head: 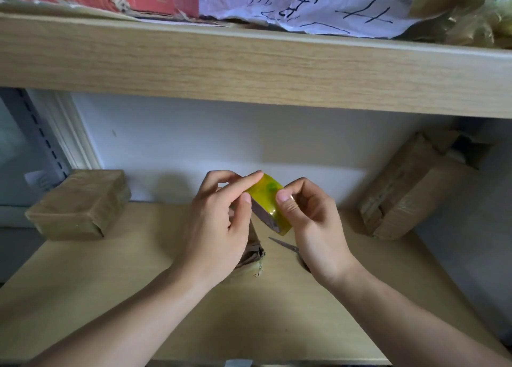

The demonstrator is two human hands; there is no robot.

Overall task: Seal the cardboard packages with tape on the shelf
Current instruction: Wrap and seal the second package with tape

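Shelf (83, 283): pale wood.
Left: taped package (79, 204).
Centre: package (250, 256), partly hidden; scissors (285, 246) beside it.
Right: box (410, 189), leaning on wall.

The hands (266, 222) hide most of a package (253, 258) and scissors (285, 245).

I'm seeing a yellow-tinted tape roll (267, 200) hanging tilted above the shelf (110, 283), a tape-wrapped package (80, 204) sitting at far left, a cardboard package (410, 189) leaning at right, and another package (253, 258) lying beneath the roll.
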